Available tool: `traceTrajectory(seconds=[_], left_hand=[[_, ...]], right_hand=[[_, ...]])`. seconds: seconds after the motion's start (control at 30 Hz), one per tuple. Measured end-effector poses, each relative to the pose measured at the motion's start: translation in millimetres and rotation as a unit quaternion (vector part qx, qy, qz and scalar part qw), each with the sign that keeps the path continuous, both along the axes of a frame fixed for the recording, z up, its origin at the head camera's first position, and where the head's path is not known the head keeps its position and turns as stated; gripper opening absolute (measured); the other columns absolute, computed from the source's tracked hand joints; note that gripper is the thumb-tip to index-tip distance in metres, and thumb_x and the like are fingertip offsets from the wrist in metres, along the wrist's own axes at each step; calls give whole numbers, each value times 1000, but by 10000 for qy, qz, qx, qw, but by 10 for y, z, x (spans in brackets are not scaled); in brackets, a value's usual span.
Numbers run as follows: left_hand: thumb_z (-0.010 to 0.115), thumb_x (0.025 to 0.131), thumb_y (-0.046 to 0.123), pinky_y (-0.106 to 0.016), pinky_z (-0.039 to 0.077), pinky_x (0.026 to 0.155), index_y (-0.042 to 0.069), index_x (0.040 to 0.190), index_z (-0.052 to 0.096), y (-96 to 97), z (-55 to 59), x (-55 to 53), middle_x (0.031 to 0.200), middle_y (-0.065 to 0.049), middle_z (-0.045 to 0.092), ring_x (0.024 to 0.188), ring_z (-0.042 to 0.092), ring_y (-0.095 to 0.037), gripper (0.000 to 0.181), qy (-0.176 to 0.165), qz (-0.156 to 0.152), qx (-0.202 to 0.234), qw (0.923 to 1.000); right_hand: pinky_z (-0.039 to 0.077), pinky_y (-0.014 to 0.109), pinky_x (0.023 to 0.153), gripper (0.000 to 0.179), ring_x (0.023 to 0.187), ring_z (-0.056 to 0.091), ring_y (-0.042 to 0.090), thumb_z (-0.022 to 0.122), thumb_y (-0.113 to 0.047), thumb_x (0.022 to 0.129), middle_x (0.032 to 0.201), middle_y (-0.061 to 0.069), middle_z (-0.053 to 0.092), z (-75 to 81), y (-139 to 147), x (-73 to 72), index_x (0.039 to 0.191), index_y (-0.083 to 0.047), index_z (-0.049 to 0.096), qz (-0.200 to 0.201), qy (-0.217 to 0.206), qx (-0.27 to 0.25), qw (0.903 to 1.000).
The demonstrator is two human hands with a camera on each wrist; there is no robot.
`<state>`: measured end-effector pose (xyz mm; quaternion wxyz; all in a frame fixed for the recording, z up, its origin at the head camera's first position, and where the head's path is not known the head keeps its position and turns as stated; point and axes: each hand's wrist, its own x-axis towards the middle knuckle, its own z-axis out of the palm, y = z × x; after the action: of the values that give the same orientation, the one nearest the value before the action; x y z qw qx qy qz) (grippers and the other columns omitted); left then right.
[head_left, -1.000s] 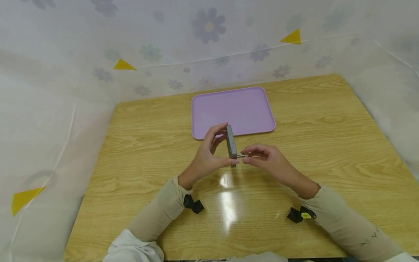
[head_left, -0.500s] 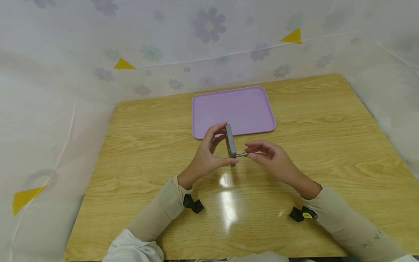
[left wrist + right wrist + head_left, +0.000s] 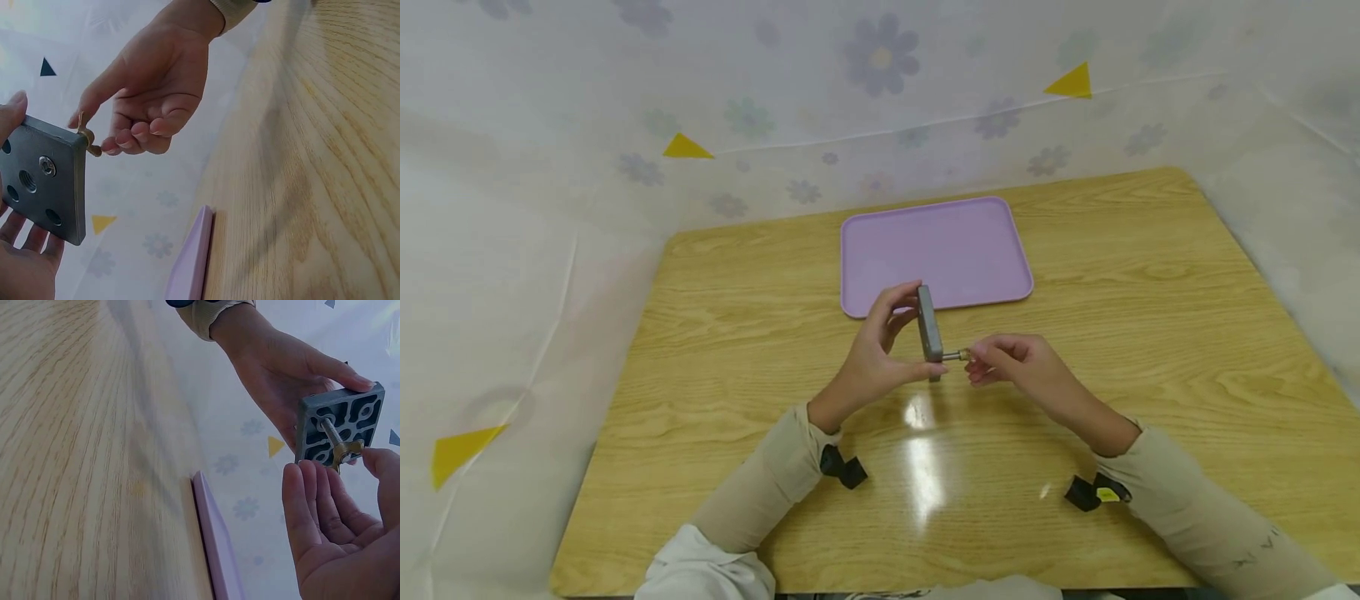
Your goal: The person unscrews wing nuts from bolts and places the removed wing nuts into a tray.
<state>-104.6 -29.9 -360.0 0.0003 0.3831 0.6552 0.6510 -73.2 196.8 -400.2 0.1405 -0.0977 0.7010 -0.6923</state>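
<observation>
Upright above the table, a square grey metal plate point(image 3: 929, 325) is gripped along its edges by my left hand point(image 3: 872, 350), thumb at the near edge and fingers at the far one. The left wrist view shows several round holes in it and a bolt head point(image 3: 47, 165) set in its face. From the ribbed side, a threaded bolt point(image 3: 331, 433) sticks out to the right. A brass wing nut point(image 3: 345, 451) sits near the bolt's free end. My right hand point(image 3: 1030, 367) has its thumb on one wing and fingertips at the other, fingers curled.
A purple tray point(image 3: 936, 250) lies on the wood-grain table point(image 3: 760, 333), behind the hands. White flowered sheeting point(image 3: 820, 92) encloses the table's back and sides, with yellow triangles on it. Black devices point(image 3: 844, 468) are strapped at both wrists.
My right hand has turned about the wing nut, its fingers opening away from it and then curling below with the thumb over it. The left hand and plate stay nearly still.
</observation>
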Motion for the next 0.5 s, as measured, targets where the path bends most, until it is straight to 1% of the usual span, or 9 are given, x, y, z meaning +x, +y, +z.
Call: traceTrajectory(seconds=[0.1,0.17,0.23,0.33,0.43,0.5], left_hand=[[77,59,-21,-47,34,105,-10,138,26,-3,-3,-1,130,-26,34,116,38,-28,95,-7,-13,-12,10000],[77,59,-21,-47,34,105,-10,138,26,-5,-3,-2,130,-26,34,116,38,-28,95,-6,-14,-19,10000],[77,59,-21,-47,34,105,-10,138,26,-6,0,-2,130,-26,34,116,38,-28,95,-9,-14,-16,10000],[77,59,-21,-48,33,105,-10,138,26,-5,4,-3,130,-26,34,116,38,-27,94,-30,-23,-13,10000],[77,59,-22,-47,33,106,-10,138,26,-4,9,-4,130,-26,34,117,38,-27,94,-56,-35,0,10000],[76,59,-22,-48,33,106,-11,138,26,-4,13,-6,130,-26,33,117,38,-26,94,-54,-37,9,10000]], right_hand=[[55,39,79,31,88,64,35,59,-21,93,98,25,64,9,-7,3,108,7,60,36,-25,-2,10000],[54,40,81,31,91,63,36,62,-20,91,101,23,64,14,-15,4,110,5,60,74,7,-12,10000],[53,42,83,31,92,63,34,63,-18,90,104,20,64,20,-28,4,111,4,59,111,76,-43,9999],[52,43,84,30,92,64,26,65,-14,88,106,18,63,22,-49,3,110,6,59,87,305,-56,9995],[54,38,82,28,93,64,21,67,-10,87,107,18,62,16,-62,1,108,8,60,10,627,-16,9980],[55,33,80,25,93,63,20,67,-7,86,107,18,62,10,-66,-1,106,6,62,-30,888,70,9960]])
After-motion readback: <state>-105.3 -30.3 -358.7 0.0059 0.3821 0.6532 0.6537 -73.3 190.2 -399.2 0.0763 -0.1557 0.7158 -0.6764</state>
